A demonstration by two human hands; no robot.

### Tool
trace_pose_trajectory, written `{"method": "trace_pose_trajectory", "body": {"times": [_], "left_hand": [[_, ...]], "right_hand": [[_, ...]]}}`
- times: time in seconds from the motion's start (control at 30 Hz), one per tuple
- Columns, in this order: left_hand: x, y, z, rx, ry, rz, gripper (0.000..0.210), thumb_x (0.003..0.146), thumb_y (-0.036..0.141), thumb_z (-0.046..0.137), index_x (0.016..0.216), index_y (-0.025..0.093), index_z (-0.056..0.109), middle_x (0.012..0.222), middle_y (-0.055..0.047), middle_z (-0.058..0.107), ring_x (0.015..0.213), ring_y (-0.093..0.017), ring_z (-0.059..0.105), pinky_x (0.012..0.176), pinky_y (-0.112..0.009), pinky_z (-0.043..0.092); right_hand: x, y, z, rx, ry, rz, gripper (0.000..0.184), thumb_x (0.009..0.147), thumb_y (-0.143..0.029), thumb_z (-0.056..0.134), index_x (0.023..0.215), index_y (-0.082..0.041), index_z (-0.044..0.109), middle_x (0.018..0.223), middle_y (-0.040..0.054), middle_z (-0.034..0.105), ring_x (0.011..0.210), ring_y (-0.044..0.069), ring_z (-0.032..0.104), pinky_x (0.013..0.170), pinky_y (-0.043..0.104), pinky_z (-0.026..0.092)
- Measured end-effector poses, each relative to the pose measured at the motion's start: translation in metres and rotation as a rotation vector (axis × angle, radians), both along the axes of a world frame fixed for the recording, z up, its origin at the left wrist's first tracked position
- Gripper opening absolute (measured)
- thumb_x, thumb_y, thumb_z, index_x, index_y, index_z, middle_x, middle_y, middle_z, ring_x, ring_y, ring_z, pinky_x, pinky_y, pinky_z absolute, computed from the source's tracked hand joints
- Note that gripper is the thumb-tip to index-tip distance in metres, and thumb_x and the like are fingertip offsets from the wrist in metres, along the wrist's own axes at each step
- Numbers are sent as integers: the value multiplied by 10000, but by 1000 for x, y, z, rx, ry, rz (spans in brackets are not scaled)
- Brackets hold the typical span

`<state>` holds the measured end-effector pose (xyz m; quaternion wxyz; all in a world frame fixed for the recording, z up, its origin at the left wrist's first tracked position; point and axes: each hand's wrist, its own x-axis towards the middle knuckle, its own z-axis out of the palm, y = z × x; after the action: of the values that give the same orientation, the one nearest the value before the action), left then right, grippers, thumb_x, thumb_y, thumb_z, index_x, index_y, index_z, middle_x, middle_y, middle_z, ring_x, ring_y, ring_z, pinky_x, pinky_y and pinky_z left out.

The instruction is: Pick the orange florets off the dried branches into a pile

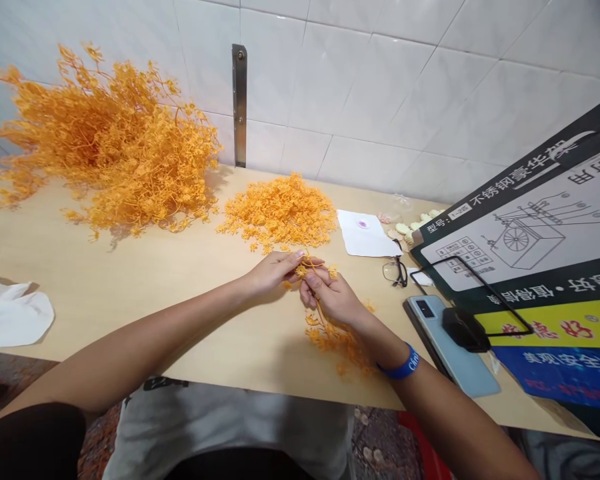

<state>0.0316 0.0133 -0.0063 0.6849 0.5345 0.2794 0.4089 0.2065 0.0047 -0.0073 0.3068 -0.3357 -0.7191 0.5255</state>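
Both hands meet over the table, closed on one orange artificial flower spray [337,339]. My right hand [333,293] grips its stem, and the bushy end hangs down below that wrist. My left hand [279,270] pinches a small sprig near the upper end of the same spray, with thumb and fingertips together. Just beyond my hands lies a low pile of loose orange sprigs [285,210]. A large heap of orange flower sprays [125,143] stands at the back left. My fingers partly hide the stem between them.
A white paper [365,235] and eyeglasses [396,272] lie right of the pile. Further right, a phone [455,347] lies beside a black-framed stand [467,327], and a printed carton [535,233] leans along the edge. White tissue [15,312] rests at left; a metal bracket [239,107] is on the tiled wall.
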Motion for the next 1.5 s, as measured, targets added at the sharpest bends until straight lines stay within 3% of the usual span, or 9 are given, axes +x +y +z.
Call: {"method": "trace_pose_trajectory", "body": {"times": [0.17,0.37,0.53,0.87,1.07,1.13,1.27,1.37,1.5], "left_hand": [[0,-3,4,-30,-9,-71,732,793,722,592,1174,102,668,717,-100,705,735,-216,685,814,-365,505],[-7,1,4,29,12,163,657,772,684,645,1090,112,703,1078,-167,713,965,-235,678,833,-329,515],[-9,4,5,71,3,278,569,772,635,670,960,100,704,971,-154,728,929,-232,680,803,-327,531],[-3,6,16,161,233,447,412,914,513,537,804,135,661,408,37,492,417,-98,481,522,-211,408],[-39,32,25,174,210,986,303,999,289,399,809,168,601,417,66,392,394,-90,397,465,-192,360],[-46,36,23,209,282,933,173,958,238,470,1002,172,624,524,43,522,470,-96,485,506,-192,408],[-40,32,8,306,510,698,467,889,271,565,1350,205,525,1067,-78,711,902,-178,667,817,-314,528],[-34,28,1,394,613,622,444,939,377,496,1339,200,575,1326,-112,620,1228,-263,569,1065,-434,424],[-31,20,7,440,595,581,474,972,481,415,1234,171,660,1331,-120,619,1282,-293,534,1106,-454,390]], "right_hand": [[2,3,-2,38,-10,13,515,952,-572,434,666,-174,592,566,-6,524,537,111,507,592,270,424],[3,3,-2,-18,-32,17,592,920,-637,434,561,-176,531,524,3,496,542,120,503,577,271,420],[1,1,4,-38,-68,25,617,859,-710,470,615,-156,587,473,-26,436,497,110,455,578,275,438],[5,7,10,149,-127,17,632,887,-690,427,608,-150,601,505,-4,481,491,103,452,502,235,358],[4,2,12,282,-165,147,594,938,-601,389,608,-155,601,508,11,524,479,101,482,513,227,368],[4,4,10,277,-171,82,585,934,-595,395,594,-159,585,501,11,523,473,103,482,515,229,373],[4,9,8,225,-146,-105,628,904,-657,389,527,-171,517,479,4,477,466,103,443,507,240,367],[5,10,7,173,-171,-182,679,873,-723,367,491,-176,495,410,-23,368,412,90,340,454,244,309],[3,9,6,172,-195,-164,684,853,-744,374,457,-187,420,411,-28,325,413,80,306,443,246,265]]}}
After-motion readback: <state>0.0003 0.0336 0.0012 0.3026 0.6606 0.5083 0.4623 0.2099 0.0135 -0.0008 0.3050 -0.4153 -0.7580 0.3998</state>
